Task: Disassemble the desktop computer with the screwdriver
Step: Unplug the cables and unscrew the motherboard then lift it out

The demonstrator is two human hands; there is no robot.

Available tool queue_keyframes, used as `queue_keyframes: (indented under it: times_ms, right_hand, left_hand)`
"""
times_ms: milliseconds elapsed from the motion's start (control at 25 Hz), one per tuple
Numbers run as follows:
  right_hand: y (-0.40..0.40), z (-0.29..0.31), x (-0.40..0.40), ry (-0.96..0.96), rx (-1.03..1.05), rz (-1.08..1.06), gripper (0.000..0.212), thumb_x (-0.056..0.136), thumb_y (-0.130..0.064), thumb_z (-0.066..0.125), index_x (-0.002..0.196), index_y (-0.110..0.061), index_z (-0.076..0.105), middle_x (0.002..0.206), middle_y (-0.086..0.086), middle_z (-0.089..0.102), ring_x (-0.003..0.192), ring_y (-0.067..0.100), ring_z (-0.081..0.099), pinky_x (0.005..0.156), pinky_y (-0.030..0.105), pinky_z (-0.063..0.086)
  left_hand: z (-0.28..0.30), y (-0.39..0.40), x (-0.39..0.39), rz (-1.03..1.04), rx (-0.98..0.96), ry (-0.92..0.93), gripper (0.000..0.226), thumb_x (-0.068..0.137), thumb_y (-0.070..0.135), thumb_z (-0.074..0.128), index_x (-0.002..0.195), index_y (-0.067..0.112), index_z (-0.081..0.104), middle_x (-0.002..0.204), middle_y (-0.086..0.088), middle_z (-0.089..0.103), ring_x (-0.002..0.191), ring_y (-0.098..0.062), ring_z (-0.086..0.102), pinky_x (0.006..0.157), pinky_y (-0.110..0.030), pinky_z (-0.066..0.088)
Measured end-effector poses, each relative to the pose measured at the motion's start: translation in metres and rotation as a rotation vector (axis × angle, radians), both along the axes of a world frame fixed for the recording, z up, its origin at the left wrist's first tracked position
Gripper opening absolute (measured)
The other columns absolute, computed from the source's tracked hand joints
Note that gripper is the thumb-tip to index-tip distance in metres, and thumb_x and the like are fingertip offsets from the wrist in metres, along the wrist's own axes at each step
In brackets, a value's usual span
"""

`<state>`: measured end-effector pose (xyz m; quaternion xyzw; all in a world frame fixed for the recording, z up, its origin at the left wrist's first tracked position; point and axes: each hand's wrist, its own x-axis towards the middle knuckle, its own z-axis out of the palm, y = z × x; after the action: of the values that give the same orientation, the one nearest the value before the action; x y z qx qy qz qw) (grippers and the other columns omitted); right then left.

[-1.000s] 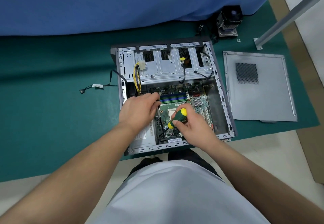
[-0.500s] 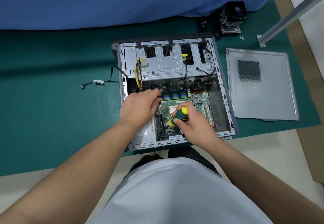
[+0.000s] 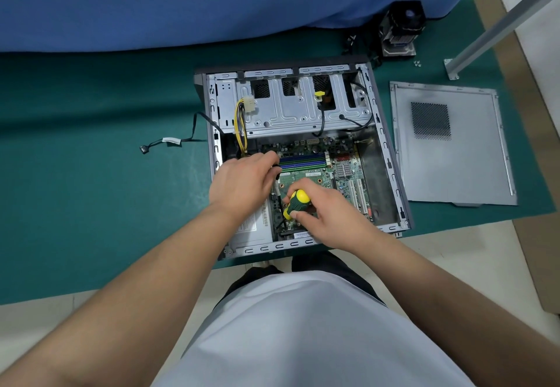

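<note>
The open desktop case (image 3: 391, 156) lies flat on the green mat, with its green motherboard (image 3: 321, 174) exposed. My right hand (image 3: 330, 216) is closed around a green-and-yellow screwdriver (image 3: 295, 203). The tool points down and to the left, into the board's near-left part, and its tip is hidden. My left hand (image 3: 242, 183) rests over the board's left edge next to the blue memory slots (image 3: 303, 160). Its fingers curl onto something black, and I cannot make out what they hold. A silver power supply (image 3: 254, 229) shows beneath that wrist.
The removed side panel (image 3: 454, 168) lies to the right of the case. A cooler fan (image 3: 400, 28) and loose screws (image 3: 417, 63) sit at the back right, near a metal leg (image 3: 497, 19). A loose black cable (image 3: 169, 142) trails left. A blue cloth (image 3: 212, 1) hangs behind.
The view has drifted slightly. Both hands stay at the same spots in the case, and the screwdriver handle has tipped a little more upright.
</note>
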<state>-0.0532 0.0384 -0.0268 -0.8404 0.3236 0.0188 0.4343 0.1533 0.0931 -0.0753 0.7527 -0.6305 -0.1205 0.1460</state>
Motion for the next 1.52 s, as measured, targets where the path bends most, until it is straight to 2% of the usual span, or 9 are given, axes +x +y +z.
queue_keyframes:
  times_ms: [280, 520, 680, 800, 1000, 1120, 1200, 1360, 1520]
  right_hand:
    - [0.001, 0.010, 0.009, 0.139, -0.118, 0.116, 0.026, 0.093, -0.028, 0.064, 0.115, -0.030, 0.050, 0.074, -0.009, 0.053, 0.058, 0.009, 0.050, 0.056, 0.037, 0.046]
    - [-0.006, 0.026, 0.022, 0.337, -0.069, 0.224, 0.034, 0.080, -0.008, 0.057, 0.106, -0.031, 0.059, 0.082, -0.006, 0.055, 0.077, 0.024, 0.057, 0.068, 0.040, 0.055]
    - [-0.006, 0.029, 0.023, 0.478, -0.472, 0.294, 0.037, 0.098, -0.062, 0.037, 0.120, -0.032, 0.036, 0.078, -0.001, 0.054, 0.068, 0.025, 0.048, 0.050, 0.031, 0.031]
    - [-0.007, 0.026, 0.023, 0.438, -0.645, 0.340, 0.047, 0.104, -0.061, 0.020, 0.114, -0.021, 0.042, 0.068, -0.001, 0.048, 0.061, 0.025, 0.046, 0.049, 0.031, 0.023]
    - [-0.025, 0.030, 0.013, 0.264, -0.413, 0.579, 0.035, 0.098, -0.045, 0.046, 0.121, -0.019, 0.044, 0.108, 0.003, 0.055, 0.099, 0.025, 0.052, 0.085, 0.041, 0.047]
    - [-0.017, 0.024, 0.013, 0.352, -0.628, 0.403, 0.050, 0.101, -0.064, 0.020, 0.118, -0.021, 0.038, 0.080, 0.000, 0.059, 0.070, 0.026, 0.057, 0.057, 0.036, 0.045]
    - [-0.011, 0.022, 0.017, 0.317, -0.711, 0.394, 0.045, 0.102, -0.058, 0.014, 0.110, -0.021, 0.038, 0.066, -0.003, 0.051, 0.057, 0.024, 0.052, 0.049, 0.031, 0.036]
    - [-0.006, 0.023, 0.021, 0.194, -0.574, 0.543, 0.032, 0.092, -0.047, 0.038, 0.112, -0.022, 0.041, 0.090, 0.000, 0.047, 0.082, 0.022, 0.048, 0.063, 0.036, 0.041]
    - [-0.007, 0.020, 0.026, 0.302, -0.648, 0.371, 0.038, 0.105, -0.054, 0.027, 0.114, -0.021, 0.042, 0.086, 0.001, 0.046, 0.077, 0.028, 0.056, 0.055, 0.034, 0.037]
  left_hand:
    - [0.004, -0.001, 0.000, 0.032, 0.033, 0.016, 0.020, 0.106, 0.042, 0.047, 0.108, 0.027, 0.060, 0.087, 0.007, 0.068, 0.074, -0.023, 0.065, 0.069, -0.037, 0.050]
    - [0.007, 0.001, 0.001, 0.010, 0.061, 0.032, 0.025, 0.104, 0.048, 0.050, 0.116, 0.032, 0.066, 0.097, 0.010, 0.072, 0.085, -0.019, 0.069, 0.080, -0.037, 0.051]
    - [0.008, 0.007, 0.002, -0.042, 0.054, 0.020, 0.034, 0.104, 0.051, 0.045, 0.126, 0.036, 0.066, 0.113, 0.013, 0.072, 0.110, -0.014, 0.065, 0.096, -0.038, 0.040]
    - [0.004, 0.022, 0.004, 0.010, -0.005, -0.047, 0.038, 0.105, 0.049, 0.041, 0.128, 0.033, 0.066, 0.120, 0.012, 0.070, 0.122, -0.014, 0.059, 0.113, -0.040, 0.028]
    - [-0.006, 0.043, -0.003, 0.113, -0.057, -0.191, 0.041, 0.108, 0.044, 0.034, 0.125, 0.026, 0.067, 0.119, 0.008, 0.072, 0.131, -0.019, 0.055, 0.122, -0.045, 0.020]
    - [-0.006, 0.041, -0.004, 0.133, -0.046, -0.210, 0.043, 0.109, 0.043, 0.031, 0.118, 0.024, 0.069, 0.114, 0.007, 0.073, 0.129, -0.019, 0.055, 0.122, -0.045, 0.021]
    - [-0.007, 0.040, -0.004, 0.142, -0.037, -0.226, 0.044, 0.108, 0.044, 0.030, 0.112, 0.024, 0.069, 0.111, 0.008, 0.073, 0.128, -0.019, 0.055, 0.122, -0.044, 0.022]
    - [-0.007, 0.040, -0.005, 0.155, -0.053, -0.237, 0.042, 0.108, 0.043, 0.031, 0.104, 0.023, 0.068, 0.105, 0.007, 0.072, 0.124, -0.019, 0.056, 0.122, -0.043, 0.023]
    - [-0.007, 0.040, -0.004, 0.160, -0.073, -0.236, 0.042, 0.107, 0.044, 0.033, 0.103, 0.022, 0.069, 0.105, 0.006, 0.073, 0.120, -0.019, 0.058, 0.122, -0.042, 0.023]
